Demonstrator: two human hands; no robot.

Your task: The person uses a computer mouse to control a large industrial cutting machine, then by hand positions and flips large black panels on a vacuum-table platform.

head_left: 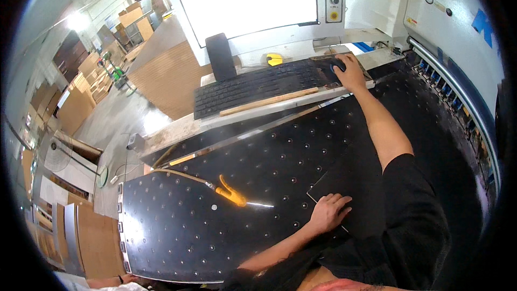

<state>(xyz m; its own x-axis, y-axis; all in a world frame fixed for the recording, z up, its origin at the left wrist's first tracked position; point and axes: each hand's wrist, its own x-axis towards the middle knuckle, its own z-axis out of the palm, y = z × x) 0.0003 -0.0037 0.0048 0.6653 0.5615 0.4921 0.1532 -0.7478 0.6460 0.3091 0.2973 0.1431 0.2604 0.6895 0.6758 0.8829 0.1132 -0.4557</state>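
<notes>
On the far left, past the end of the black worktop [177, 223], boards [99, 237] lean together. A thin hose [182, 173] runs over the worktop's far left part to a yellow air gun [231, 194], which lies with its long axis slanting slightly down to the right, its thin nozzle pointing right toward my left hand [329, 213]. Beyond it, on a pale ledge, the long black keyboard [258, 87] slopes up to the right, with a wooden strip [269, 101] along its near edge. The monitor [250, 2] stands behind.

My left hand lies palm down with the fingers loosely spread, pointing right, across the edge of a dark flat panel [362, 178] on the worktop. One corner of that panel points left, just beyond my hand; from there one edge runs up to the right and another down to the right under my hand. My right arm and sleeve cover part of it, so I cannot tell its long axis.

Further right, past the keyboard's end, my right hand [353, 73] is curled over the dark mouse [337, 67], gripping it, fingers pointing away and to the left. My fingers hide too much to tell the mouse's axis.
</notes>
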